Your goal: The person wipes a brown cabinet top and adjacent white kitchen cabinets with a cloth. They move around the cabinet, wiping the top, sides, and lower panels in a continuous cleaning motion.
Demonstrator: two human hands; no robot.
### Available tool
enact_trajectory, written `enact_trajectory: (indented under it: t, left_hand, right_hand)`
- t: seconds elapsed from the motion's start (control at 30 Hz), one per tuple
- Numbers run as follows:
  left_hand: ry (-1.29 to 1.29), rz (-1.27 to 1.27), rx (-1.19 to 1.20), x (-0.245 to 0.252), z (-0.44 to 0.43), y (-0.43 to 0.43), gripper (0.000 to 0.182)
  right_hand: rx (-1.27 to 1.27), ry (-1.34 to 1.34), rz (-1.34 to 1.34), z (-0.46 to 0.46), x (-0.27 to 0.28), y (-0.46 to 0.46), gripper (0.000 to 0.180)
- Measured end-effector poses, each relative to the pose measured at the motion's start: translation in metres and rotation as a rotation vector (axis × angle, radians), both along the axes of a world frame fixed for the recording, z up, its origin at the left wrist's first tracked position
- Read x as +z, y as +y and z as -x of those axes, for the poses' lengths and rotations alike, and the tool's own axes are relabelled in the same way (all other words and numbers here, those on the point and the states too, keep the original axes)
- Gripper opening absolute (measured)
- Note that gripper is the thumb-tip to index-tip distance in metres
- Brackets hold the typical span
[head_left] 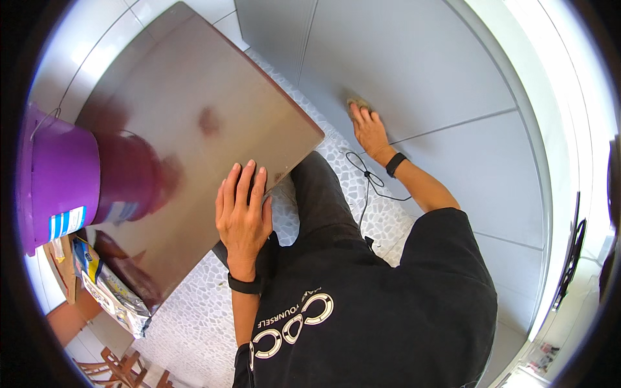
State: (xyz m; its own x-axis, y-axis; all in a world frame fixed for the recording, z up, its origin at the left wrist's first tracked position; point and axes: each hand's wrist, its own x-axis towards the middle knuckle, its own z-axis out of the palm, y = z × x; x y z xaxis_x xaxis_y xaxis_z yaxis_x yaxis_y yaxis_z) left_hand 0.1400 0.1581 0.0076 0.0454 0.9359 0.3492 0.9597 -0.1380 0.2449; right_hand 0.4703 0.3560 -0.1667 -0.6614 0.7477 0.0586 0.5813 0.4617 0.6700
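My right hand (pixel 370 133) presses a tan cloth or sponge (pixel 358 104) against a grey panelled surface (pixel 412 58), fingers bent over it. The black band on that wrist lies near a seam between panels. My left hand (pixel 245 213) rests with fingers spread on the near edge of a glossy brown tabletop (pixel 194 63), holding nothing. A purple bucket (pixel 65 169) with a wire handle stands on the tabletop's left side and is reflected in it. Beside it, at the table's edge, lies a shiny printed plastic packet (pixel 111 291).
A dark cord (pixel 367 194) tied in a loop lies by the grey panels, over the pebble-patterned floor (pixel 194 300). Wooden chairs (pixel 119 368) stand at the lower left. White tiles (pixel 104 43) line the area behind the table. My leg is beside the table corner.
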Motion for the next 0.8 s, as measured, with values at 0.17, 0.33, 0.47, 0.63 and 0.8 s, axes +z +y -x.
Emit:
enact_trajectory:
  t: [0.17,0.33,0.47,0.63,0.8]
  left_hand:
    - [-0.012,0.031,0.025,-0.002,0.0,0.003,0.053]
    - [0.066,0.088,0.053,-0.01,-0.002,0.003,0.057]
    - [0.088,0.117,0.067,-0.012,-0.003,0.003,0.061]
    - [0.098,0.131,0.085,-0.008,-0.005,0.006,0.058]
    - [0.053,0.128,0.07,-0.004,-0.003,0.005,0.063]
  right_hand:
    - [-0.003,-0.316,0.296,-0.012,-0.084,-0.003,0.041]
    - [0.064,-0.43,0.401,-0.019,-0.15,-0.012,0.035]
    - [0.084,-0.435,0.504,-0.011,-0.174,0.0,0.03]
    - [0.17,-0.345,0.394,0.029,-0.164,0.053,0.028]
    - [0.209,-0.114,0.149,0.096,-0.102,0.126,0.029]
